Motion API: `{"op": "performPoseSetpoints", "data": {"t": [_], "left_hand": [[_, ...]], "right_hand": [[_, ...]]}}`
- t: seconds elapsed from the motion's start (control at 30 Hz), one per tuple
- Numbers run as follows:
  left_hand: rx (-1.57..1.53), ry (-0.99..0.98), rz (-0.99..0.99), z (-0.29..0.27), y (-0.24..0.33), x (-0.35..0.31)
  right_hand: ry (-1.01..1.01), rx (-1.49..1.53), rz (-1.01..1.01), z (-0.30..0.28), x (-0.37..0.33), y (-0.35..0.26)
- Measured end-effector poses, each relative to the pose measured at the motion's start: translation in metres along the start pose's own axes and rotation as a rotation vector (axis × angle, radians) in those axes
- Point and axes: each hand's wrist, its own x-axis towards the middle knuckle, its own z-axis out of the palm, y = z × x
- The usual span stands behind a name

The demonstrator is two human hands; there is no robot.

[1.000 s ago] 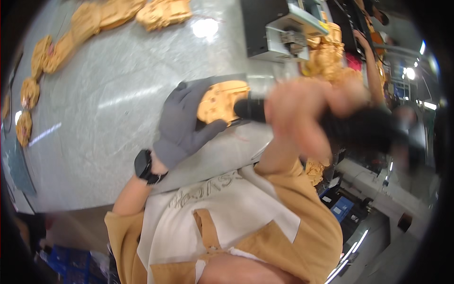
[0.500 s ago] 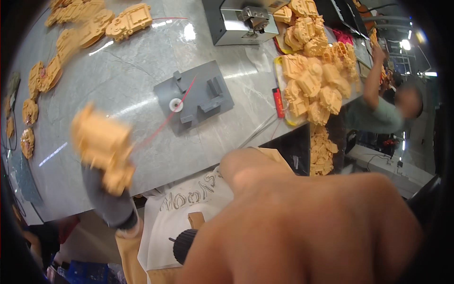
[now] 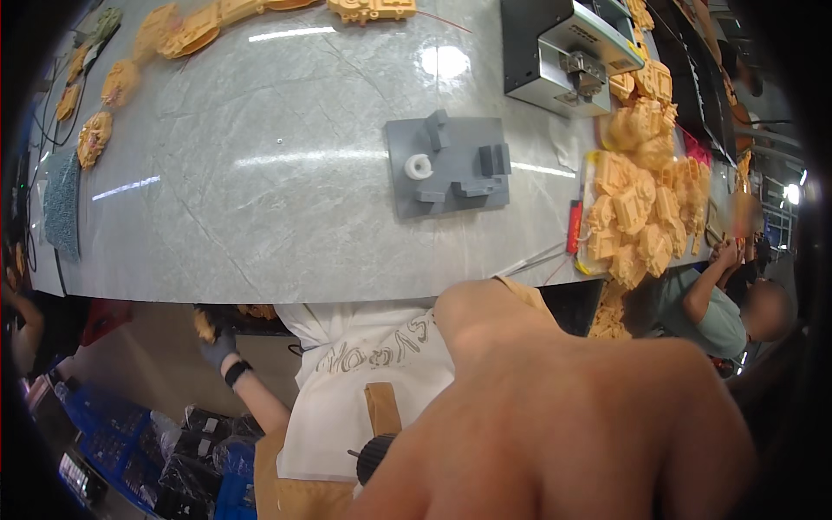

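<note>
My left hand (image 3: 220,345), in a grey glove with a dark band at the wrist, is below the table's front edge at the left. Its fingers are closed on a tan moulded plastic part (image 3: 205,324), which shows only in part. More tan parts (image 3: 256,310) lie right beside it, just under the edge. My right hand (image 3: 555,416) is bare and looms large at the lower right, very near the camera. Its fingertips run out of the picture, so what they touch is hidden. A black ribbed knob (image 3: 374,458) shows beside it.
On the grey table (image 3: 329,251) stands a grey fixture (image 3: 477,201) with a white ring (image 3: 419,167). A metal-fronted machine (image 3: 555,69), a red lighter (image 3: 575,227) and a heaped tray of tan parts (image 3: 637,212) are at the right. Blue crates (image 3: 121,442) stand lower left.
My left hand has gone from above the table down below its front edge, with the tan part. The view has swung left, so the fixture sits farther right. My right hand stays near the camera.
</note>
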Motion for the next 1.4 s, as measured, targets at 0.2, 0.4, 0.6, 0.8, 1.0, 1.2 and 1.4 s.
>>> {"op": "performPoseSetpoints", "data": {"t": [0.2,0.4,0.6,0.8,1.0,1.2,1.4], "left_hand": [[0.62,0.789,0.462,-0.101,0.002,0.066],[1.48,1.028,0.622,-0.193,0.021,0.18],[1.397,0.912,0.566,-0.236,0.004,0.241],[1.486,0.942,-0.002,-0.225,0.023,0.219],[1.565,0.805,0.012,-0.248,0.024,0.222],[1.277,0.746,0.05,-0.303,0.028,0.224],[0.669,0.917,0.478,-0.124,0.067,0.15]], "right_hand": [[-0.017,-0.032,0.007,0.002,0.005,0.014],[-0.009,-0.009,-0.009,0.008,0.004,0.008],[0.029,-0.094,-0.037,0.013,-0.003,-0.002],[0.052,-0.131,-0.061,0.017,-0.017,-0.012],[0.076,-0.154,-0.091,0.019,-0.017,-0.022],[0.048,-0.136,-0.159,0.021,-0.031,-0.033],[0.058,-0.129,-0.177,0.016,-0.039,-0.029]]}}
